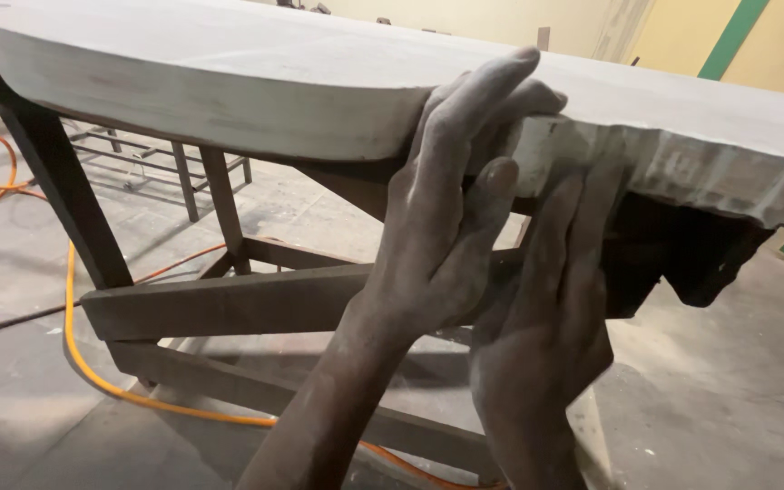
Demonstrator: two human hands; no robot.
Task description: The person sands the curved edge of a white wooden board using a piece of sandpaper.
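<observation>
the thick pale slab (229,100) lies flat on a dark frame stand (220,304) and fills the upper part of the view from 9 o'clock to 3 o'clock. its edge face is smooth and rounded on the 9 o'clock side and turns rough and ridged toward 3 o'clock, where the lower lip looks chipped.

the left hand (451,209) is laid against the edge face just where smooth meets rough. its fingers are extended and close together, with the tips curling over the top corner of the slab; the palm is flat and grips nothing. the right hand (546,336) sits just below and toward 4 o'clock of the left, fingers straight and pointing up at the rough edge, also flat and empty. whether a small abrasive pad lies under either palm cannot be told. both hands and forearms are coated in grey dust.

judged as a hand check or rub of the edge: keep the palm flat and follow the curve with light, even pressure. move from the smooth zone into the rough zone so the step between them is felt. keep fingertips clear of the chipped lower lip.

an orange hose (74,336) runs across the dusty floor (728,399) at 8 o'clock, under the stand; mind the feet.
</observation>
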